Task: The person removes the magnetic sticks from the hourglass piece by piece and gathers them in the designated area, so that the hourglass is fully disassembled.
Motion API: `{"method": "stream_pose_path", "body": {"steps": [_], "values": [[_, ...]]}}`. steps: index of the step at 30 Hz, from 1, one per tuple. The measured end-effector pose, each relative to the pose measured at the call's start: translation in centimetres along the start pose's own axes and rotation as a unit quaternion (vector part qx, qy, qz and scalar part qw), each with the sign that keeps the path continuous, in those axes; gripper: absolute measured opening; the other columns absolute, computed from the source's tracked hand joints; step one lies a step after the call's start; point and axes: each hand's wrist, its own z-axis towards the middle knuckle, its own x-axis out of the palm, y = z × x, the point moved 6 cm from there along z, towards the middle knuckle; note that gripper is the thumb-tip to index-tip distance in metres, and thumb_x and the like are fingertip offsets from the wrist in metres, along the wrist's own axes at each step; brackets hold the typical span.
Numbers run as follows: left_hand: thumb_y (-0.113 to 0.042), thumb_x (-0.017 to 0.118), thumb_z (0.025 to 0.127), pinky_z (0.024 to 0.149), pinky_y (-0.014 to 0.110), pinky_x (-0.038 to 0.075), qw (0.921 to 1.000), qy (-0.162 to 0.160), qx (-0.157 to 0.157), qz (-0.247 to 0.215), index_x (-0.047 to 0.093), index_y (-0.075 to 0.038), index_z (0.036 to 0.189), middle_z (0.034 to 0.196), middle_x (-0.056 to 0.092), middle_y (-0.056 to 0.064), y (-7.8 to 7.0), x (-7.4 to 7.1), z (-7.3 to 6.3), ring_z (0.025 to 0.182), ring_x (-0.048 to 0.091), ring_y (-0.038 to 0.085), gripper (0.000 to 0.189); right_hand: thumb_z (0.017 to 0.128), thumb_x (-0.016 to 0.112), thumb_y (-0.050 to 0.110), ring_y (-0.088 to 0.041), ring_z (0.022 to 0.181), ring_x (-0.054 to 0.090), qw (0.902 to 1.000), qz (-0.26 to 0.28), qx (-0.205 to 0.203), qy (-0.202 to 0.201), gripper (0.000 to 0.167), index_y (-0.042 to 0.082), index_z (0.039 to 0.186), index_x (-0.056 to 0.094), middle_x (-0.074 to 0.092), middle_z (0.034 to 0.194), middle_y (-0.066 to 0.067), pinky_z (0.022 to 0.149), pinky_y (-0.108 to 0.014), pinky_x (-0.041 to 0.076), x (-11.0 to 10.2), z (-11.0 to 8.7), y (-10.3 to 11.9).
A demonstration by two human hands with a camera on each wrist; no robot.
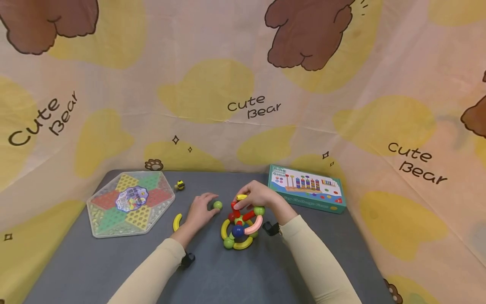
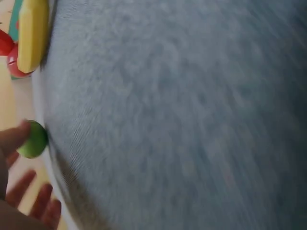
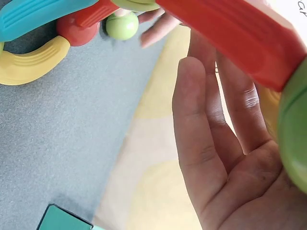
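1. The left hand [image 1: 200, 210] had its fingers loosely spread around the green ball [image 1: 217, 205], which lay on the table [image 1: 212, 270] between thumb and fingertips. The thumb overlapped it in the left wrist view; whether it pressed, I could not tell.

2. The ball looked light, hard and smooth, apt to roll from a one-sided touch. The best hold seemed to be thumb and forefinger set opposite each other across its widest part.

3. The right hand [image 1: 258, 195] was at the top of the toy build [image 1: 248, 215], its thumb and forefinger by an upright red rod [image 1: 234, 207] and a yellow piece [image 1: 241, 197]. Whether they pinched either could not be told. The other fingers reached out fairly straight, slightly apart.

4. The build stood below the right fingers and to the right of the left fingertips. Its pieces looked stiff and light, but the joints at the balls could probably swivel or part; a low grip near the blue ball [image 1: 238, 231] seemed steadier than the top.

5. A loose yellow curved rod [image 1: 176, 222] lay left of the left fingers; the game box [image 1: 307, 188] lay to the right of the right fingers.
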Motion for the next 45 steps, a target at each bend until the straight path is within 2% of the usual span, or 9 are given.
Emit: {"method": "stream_pose_path", "body": {"steps": [5,10,15,24,29,33,36,39,45], "values": [[-0.018,0.079,0.089,0.098,0.051,0.048,0.9988,0.001,-0.022,-0.043,0.070,-0.010,0.123,0.122,0.069,0.012,0.9,0.2,0.5,0.113,0.062,0.032,0.036,0.082,0.085,0.028,-0.033,0.086,0.073,1.0000,0.004,-0.002,0.002,0.018,0.015,0.095,0.081,0.074,0.092,-0.003,0.074,-0.038,0.061,0.1,-0.1,0.0],[-0.012,0.077,0.089,0.093,0.053,0.049,0.9956,-0.055,-0.075,-0.012,0.068,-0.004,0.123,0.119,0.067,0.019,2.1,-1.6,0.8,0.110,0.062,0.038,0.036,0.082,0.085,0.028,-0.027,0.083,0.073,1.0000,-0.002,-0.006,0.001,0.018,0.016,0.095,0.081,0.074,0.092,-0.002,0.075,-0.037,0.061,0.1,0.0,0.1],[-0.015,0.075,0.090,0.094,0.052,0.049,0.9948,-0.046,-0.091,0.001,0.064,-0.003,0.127,0.120,0.066,0.022,2.7,-1.7,1.0,0.110,0.062,0.039,0.041,0.083,0.084,0.027,-0.036,0.091,0.071,1.0000,-0.008,-0.005,-0.002,0.017,0.016,0.095,0.081,0.074,0.092,-0.002,0.075,-0.036,0.060,0.0,-0.1,0.1],[-0.017,0.073,0.085,0.108,0.056,0.037,0.9929,-0.086,-0.079,-0.019,0.050,-0.003,0.141,0.136,0.055,0.022,0.9,-2.2,0.6,0.126,0.048,0.042,0.062,0.082,0.085,0.028,-0.018,0.077,0.071,1.0000,-0.006,-0.001,-0.004,0.018,0.015,0.095,0.081,0.074,0.091,-0.002,0.081,-0.045,0.060,-0.1,-0.2,0.0],[-0.007,0.075,0.084,0.093,0.046,0.050,0.9924,-0.005,-0.003,-0.123,0.054,-0.004,0.135,0.115,0.064,0.013,-2.4,-1.3,-0.5,0.104,0.059,0.028,0.056,0.083,0.085,0.027,-0.020,0.077,0.071,1.0000,-0.006,0.000,-0.005,0.019,0.014,0.096,0.080,0.073,0.090,-0.003,0.080,-0.043,0.060,0.0,-0.2,0.1],[-0.009,0.077,0.083,0.091,0.045,0.054,0.9721,0.131,0.022,-0.193,0.058,-0.007,0.131,0.115,0.066,0.008,-4.5,0.4,-2.2,0.104,0.063,0.025,0.052,0.083,0.084,0.027,-0.023,0.080,0.070,0.9999,-0.014,-0.005,-0.006,0.018,0.015,0.095,0.080,0.073,0.090,-0.002,0.078,-0.041,0.060,0.0,-0.3,0.4],[-0.014,0.080,0.082,0.097,0.053,0.052,0.9565,0.191,0.033,-0.218,0.059,-0.007,0.131,0.118,0.067,0.008,-5.6,1.5,-3.4,0.111,0.064,0.032,0.054,0.083,0.084,0.028,-0.026,0.082,0.068,0.9996,-0.024,-0.010,-0.007,0.016,0.016,0.093,0.081,0.073,0.089,-0.001,0.075,-0.036,0.060,0.0,-0.3,0.5],[-0.015,0.080,0.080,0.101,0.056,0.048,0.9543,0.189,0.040,-0.228,0.060,-0.005,0.131,0.119,0.066,0.008,-6.3,2.1,-4.1,0.115,0.061,0.034,0.056,0.083,0.084,0.031,-0.025,0.077,0.064,0.9989,-0.040,-0.019,-0.013,0.016,0.018,0.092,0.081,0.072,0.089,0.000,0.068,-0.030,0.056,-0.1,-0.3,0.5],[-0.011,0.077,0.080,0.079,0.045,0.056,0.9628,0.117,0.026,-0.242,0.066,-0.009,0.121,0.105,0.067,0.005,-6.8,2.4,-4.6,0.096,0.061,0.030,0.042,0.083,0.084,0.036,-0.018,0.063,0.055,0.9992,-0.017,-0.002,-0.038,0.022,0.019,0.096,0.080,0.071,0.090,-0.001,0.059,-0.026,0.050,-0.3,-0.6,0.1]]}}
